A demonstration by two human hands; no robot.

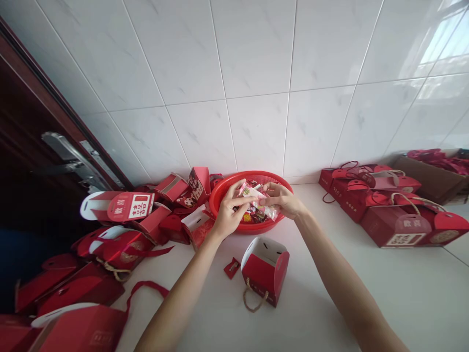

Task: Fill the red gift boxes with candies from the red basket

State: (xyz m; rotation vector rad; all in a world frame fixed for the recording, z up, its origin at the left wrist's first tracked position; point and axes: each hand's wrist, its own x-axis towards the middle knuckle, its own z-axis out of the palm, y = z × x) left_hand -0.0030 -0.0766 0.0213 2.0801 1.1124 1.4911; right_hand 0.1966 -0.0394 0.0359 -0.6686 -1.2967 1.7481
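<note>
Over a red plastic basket point(217, 188) full of wrapped candies, my left hand point(231, 208) and my right hand point(281, 199) come together. Between their fingers is a pink and clear candy packet point(251, 191); both hands pinch it, though the fingers partly cover it. Dark red wrapped sweets lie in the basket just below. In front of the basket an open red gift box point(262, 269) with a twine handle stands on the white surface. A small red wrapped candy point(232, 268) lies beside that box, on its left.
Many red gift boxes point(110, 249) with ribbons and twine crowd the left side. Closed red boxes point(388, 215) stand in a group at the right, near a brown carton point(421, 178). A tiled wall point(256, 122) rises behind, and a dark door point(36, 122) is at far left.
</note>
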